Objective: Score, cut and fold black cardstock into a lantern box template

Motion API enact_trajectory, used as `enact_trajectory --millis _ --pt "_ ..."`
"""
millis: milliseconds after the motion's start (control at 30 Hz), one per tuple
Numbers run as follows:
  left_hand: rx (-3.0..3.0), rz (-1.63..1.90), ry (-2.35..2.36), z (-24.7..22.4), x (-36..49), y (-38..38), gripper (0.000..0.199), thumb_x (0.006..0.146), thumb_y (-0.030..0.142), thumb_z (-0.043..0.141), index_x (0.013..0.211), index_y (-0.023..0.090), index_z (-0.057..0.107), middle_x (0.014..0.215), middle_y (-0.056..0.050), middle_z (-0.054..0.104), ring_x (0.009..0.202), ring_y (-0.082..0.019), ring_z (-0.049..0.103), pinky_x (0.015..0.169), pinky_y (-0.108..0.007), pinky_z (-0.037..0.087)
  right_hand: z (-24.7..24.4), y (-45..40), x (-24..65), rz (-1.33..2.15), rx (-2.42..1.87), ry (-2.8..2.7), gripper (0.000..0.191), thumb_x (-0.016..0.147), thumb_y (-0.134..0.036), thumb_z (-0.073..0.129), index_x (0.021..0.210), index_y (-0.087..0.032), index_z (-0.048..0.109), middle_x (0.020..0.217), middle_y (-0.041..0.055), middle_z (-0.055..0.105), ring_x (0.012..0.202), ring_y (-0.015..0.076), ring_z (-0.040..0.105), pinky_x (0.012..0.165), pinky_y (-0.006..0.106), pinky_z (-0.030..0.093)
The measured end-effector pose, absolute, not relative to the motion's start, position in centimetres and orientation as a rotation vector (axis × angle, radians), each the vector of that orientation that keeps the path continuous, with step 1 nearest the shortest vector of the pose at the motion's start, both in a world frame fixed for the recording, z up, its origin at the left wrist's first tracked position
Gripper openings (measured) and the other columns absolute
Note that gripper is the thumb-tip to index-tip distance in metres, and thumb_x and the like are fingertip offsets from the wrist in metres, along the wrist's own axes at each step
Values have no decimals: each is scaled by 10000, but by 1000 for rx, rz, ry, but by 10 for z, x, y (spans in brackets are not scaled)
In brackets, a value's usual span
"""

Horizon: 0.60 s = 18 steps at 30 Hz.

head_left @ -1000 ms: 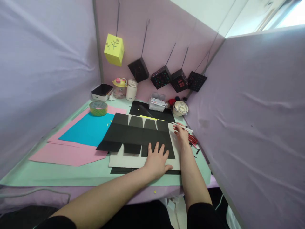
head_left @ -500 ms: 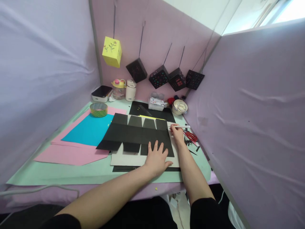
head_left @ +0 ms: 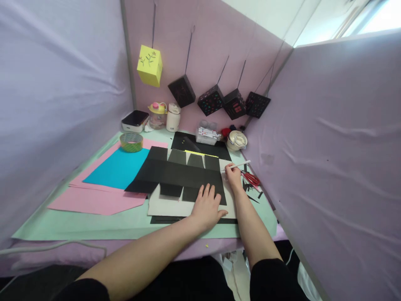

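A black sheet of card [head_left: 175, 173] with slits cut along its near and far edges lies over a white board [head_left: 171, 209]. My left hand [head_left: 208, 207] rests flat on the card's near right part, fingers spread, partly over the board. At the card's right edge, my right hand [head_left: 233, 175] is closed round a slim white pen [head_left: 242, 164]. The pen slants up to the right, its lower end by the card's edge. Red-handled scissors [head_left: 251, 179] lie just right of that hand, among black paper scraps [head_left: 252, 198].
Blue paper [head_left: 117, 169] and pink paper [head_left: 97, 200] lie on the left, with a tape roll [head_left: 131, 144] on top. A clear box of pens [head_left: 207, 136], a white bottle [head_left: 173, 119] and a lidded pot [head_left: 237, 141] stand behind. Decorated paper cubes [head_left: 149, 67] hang above.
The pen has tilted, its outer end now higher. The card has shifted slightly leftward over the board. My left hand stays flat on the card, and the view has moved a little.
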<state>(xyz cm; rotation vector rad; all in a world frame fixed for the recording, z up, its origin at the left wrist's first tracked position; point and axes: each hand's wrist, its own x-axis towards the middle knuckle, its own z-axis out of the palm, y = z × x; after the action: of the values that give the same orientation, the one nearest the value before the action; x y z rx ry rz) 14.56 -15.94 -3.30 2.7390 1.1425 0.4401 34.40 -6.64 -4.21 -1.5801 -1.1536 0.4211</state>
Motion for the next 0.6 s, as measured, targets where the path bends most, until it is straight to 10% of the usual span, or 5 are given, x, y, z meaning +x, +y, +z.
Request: enact_trajectory --millis 600 --pt "2721 402 1143 -32 145 -160 659 890 621 448 1337 144 530 1480 -195 398 1405 -361 275 1142 -547 165 -35 -69 339 414 -1564 -1184 191 752 -394 518 699 -215 560 566 -33 505 546 146 463 537 244 397"
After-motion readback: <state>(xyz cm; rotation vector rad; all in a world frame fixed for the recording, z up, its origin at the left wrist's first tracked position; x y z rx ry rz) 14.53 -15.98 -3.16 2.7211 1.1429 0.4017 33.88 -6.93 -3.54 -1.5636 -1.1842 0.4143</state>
